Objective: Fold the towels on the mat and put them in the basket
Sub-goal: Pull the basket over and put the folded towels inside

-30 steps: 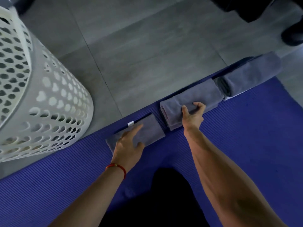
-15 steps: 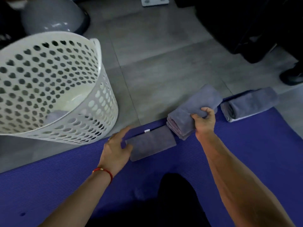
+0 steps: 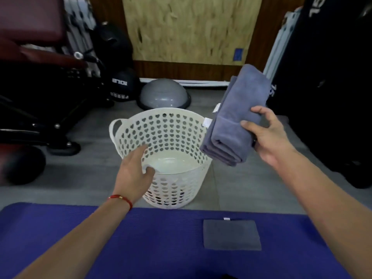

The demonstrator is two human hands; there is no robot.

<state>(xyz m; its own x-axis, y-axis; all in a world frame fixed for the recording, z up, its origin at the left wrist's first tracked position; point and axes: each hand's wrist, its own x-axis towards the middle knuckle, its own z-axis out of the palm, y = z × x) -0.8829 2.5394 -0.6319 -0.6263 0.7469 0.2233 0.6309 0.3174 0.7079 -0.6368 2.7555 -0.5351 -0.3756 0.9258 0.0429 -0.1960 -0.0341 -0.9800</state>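
My right hand [image 3: 269,135] grips a stack of folded grey towels [image 3: 239,109] and holds it in the air, just above and right of the white perforated basket [image 3: 171,190]. The basket stands on the grey floor beyond the purple mat [image 3: 80,228]. My left hand [image 3: 134,170] lies over the basket's near left rim, thumb curled on the edge. The basket's pale bottom shows with no towel visible in it. One small folded grey towel [image 3: 231,234] lies flat on the mat at the lower right.
A grey half-dome balance trainer [image 3: 163,93] sits behind the basket. Black and dark red gym equipment [image 3: 50,81] fills the left. A black punching bag [image 3: 332,87] stands at the right, close to the held towels. A wooden panel [image 3: 189,29] backs the room.
My right hand has lifted the folded stack off the mat and up beside the basket. My left hand left the small towel and took the basket's rim. The view swung up and left.
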